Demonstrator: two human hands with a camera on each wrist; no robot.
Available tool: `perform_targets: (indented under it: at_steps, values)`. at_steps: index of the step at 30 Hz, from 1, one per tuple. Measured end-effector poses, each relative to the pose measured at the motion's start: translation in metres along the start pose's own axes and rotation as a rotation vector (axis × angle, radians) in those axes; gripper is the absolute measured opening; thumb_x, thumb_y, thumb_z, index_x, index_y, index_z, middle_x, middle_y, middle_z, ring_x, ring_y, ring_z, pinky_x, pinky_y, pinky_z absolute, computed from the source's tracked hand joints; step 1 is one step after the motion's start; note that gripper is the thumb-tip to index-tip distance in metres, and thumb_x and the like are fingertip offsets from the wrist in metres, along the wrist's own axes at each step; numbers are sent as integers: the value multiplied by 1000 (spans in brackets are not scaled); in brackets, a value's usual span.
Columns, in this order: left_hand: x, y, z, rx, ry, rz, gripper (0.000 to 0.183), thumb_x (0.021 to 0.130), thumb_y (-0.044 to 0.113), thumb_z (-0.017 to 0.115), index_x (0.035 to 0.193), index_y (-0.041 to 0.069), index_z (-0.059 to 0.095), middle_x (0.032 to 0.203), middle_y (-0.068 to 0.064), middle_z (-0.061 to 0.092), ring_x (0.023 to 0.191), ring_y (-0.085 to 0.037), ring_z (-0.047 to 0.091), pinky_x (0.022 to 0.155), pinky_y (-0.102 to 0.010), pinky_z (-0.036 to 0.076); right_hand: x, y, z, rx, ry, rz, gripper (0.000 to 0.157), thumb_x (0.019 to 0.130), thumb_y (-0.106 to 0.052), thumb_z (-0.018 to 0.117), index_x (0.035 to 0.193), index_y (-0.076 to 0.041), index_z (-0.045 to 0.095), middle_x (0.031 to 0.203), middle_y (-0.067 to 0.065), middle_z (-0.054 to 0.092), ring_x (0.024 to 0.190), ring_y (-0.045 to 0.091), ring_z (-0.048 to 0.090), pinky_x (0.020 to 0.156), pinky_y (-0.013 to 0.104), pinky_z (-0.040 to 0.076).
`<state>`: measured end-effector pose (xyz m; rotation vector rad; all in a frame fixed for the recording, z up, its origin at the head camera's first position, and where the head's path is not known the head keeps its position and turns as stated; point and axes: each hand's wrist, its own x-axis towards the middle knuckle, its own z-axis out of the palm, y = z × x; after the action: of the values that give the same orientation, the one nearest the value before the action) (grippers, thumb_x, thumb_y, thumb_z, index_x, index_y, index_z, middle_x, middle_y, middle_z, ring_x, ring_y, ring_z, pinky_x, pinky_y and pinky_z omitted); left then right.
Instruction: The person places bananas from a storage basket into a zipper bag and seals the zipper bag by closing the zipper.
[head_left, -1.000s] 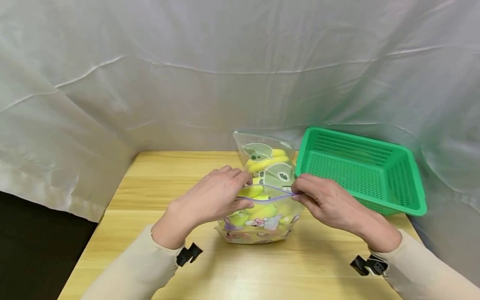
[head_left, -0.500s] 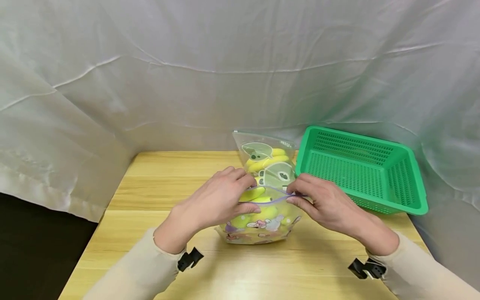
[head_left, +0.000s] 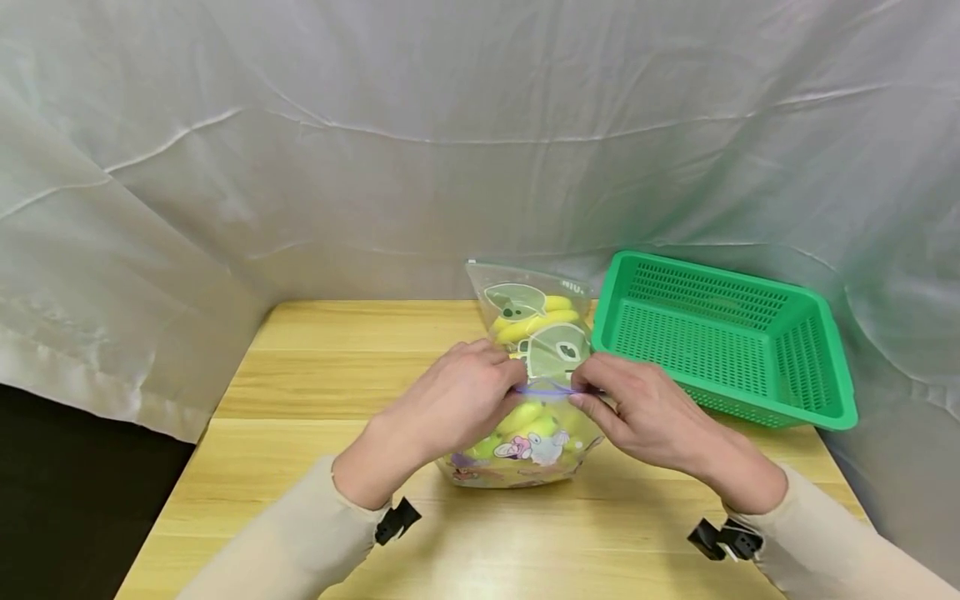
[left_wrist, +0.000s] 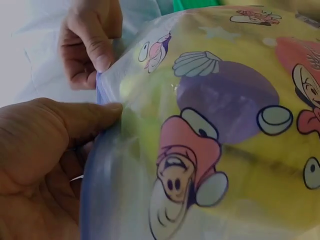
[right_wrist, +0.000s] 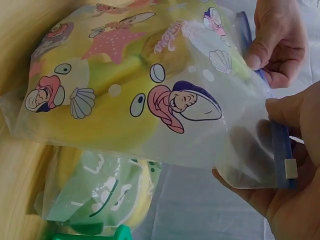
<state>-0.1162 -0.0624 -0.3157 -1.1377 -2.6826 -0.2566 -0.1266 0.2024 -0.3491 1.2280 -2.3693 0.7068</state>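
Note:
A clear zip bag [head_left: 543,458] printed with cartoon characters stands upright on the table, full of yellow-green banana-like pieces. Its purple zip strip [left_wrist: 102,177] runs along the top. My left hand [head_left: 457,404] pinches this strip near the middle, thumb on the near side. To its right, my right hand [head_left: 648,408] pinches the strip by its right end, with fingers behind the bag. The pale slider [right_wrist: 290,169] sits at that end, just below my right thumb in the right wrist view. Between both hands the two edges of the mouth lie together.
Right behind stands a second zip bag [head_left: 555,350], green-printed, with bananas [head_left: 536,325] inside. A green perforated basket [head_left: 690,342] stands at the back right. The wooden table [head_left: 337,367] meets a grey cloth [head_left: 420,200] at the back.
My left hand has moved right along the zip strip, closer to my right hand. The mouth of the front bag, parted before, is now pressed together between them.

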Motion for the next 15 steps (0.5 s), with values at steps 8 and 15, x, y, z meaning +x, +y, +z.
perform_targets:
  at_steps: [8,15]
  values:
    - [-6,-3,-10,85,7,15,8,99,13,71,91,17,71,90,5,71,82,-17,57,71,-30,42,3,0,-10,38,-72,80,19,93,-10,79,97,-21,63,84,-15,57,71,-1,46,62,23,43]
    - [-12,-9,-16,132,31,24,9,100,5,66,98,13,70,92,2,68,83,-19,53,71,-29,40,0,3,-23,93,-67,186,23,89,-5,82,99,-22,69,94,-15,67,83,1,62,67,25,53]
